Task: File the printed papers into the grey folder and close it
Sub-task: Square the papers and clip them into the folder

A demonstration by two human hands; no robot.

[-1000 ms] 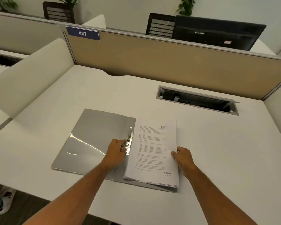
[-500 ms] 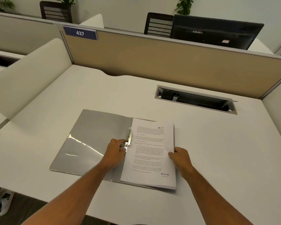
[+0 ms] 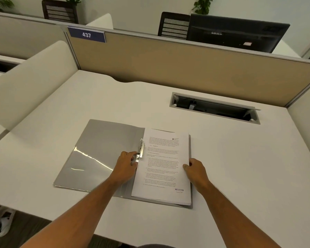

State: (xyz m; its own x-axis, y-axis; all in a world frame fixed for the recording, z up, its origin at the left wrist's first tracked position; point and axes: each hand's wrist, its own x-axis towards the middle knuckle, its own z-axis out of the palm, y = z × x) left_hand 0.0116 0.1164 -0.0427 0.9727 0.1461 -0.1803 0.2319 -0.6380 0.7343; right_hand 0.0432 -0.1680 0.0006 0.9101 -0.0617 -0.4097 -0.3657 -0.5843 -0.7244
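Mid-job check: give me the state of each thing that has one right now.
grey folder: open flat on desk.
metal clip: lifted, left hand on it.
printed papers: stacked on folder's right half, right hand gripping edge.
cable hatch: open.
monitor: off.

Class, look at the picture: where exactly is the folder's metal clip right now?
In the head view, the metal clip sits at the open grey folder's spine, beside the papers' left edge, at the left hand's fingertips.

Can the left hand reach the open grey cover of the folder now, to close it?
Probably yes. The left hand rests at the metal clip, right beside the open cover, and nothing lies on that cover or between them.
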